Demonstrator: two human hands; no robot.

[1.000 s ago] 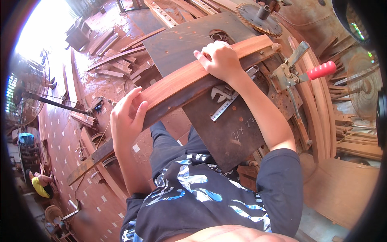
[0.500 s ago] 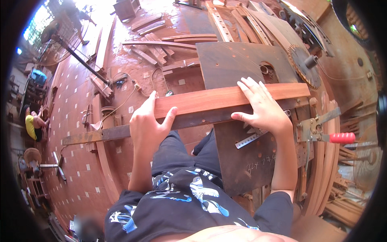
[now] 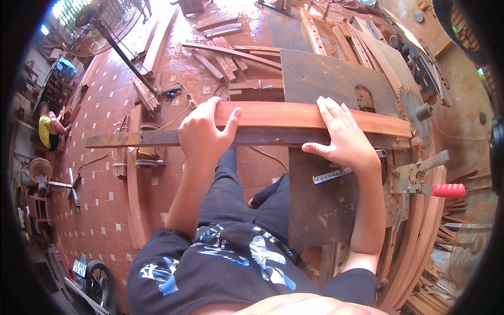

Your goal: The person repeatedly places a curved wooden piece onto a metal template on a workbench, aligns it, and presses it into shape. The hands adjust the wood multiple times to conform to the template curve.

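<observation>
A long reddish wooden board [image 3: 273, 114] lies crosswise along the far side of a dark metal bar [image 3: 262, 137]. Its left end is in my left hand [image 3: 206, 129], the thumb on top and the other fingers round the end. Nearer the right end, my right hand [image 3: 346, 142] holds the board against the bar, with long fingers across the wood and the thumb over the bar. Beneath spreads a dark metal saw table [image 3: 325, 73]. A toothed circular saw blade [image 3: 408, 102] stands beyond the board's right end.
A toggle clamp with a red handle [image 3: 448, 190] sits at the right. A measuring strip [image 3: 332, 175] rests on the table near my right wrist. Timber pieces [image 3: 223, 60] lie on the tiled floor ahead. A standing fan [image 3: 107, 39] and a seated person [image 3: 48, 128] are at the left.
The view has shifted, so the surroundings sit differently in the picture. Both hands keep much the same hold on the board, which stays along the bar.
</observation>
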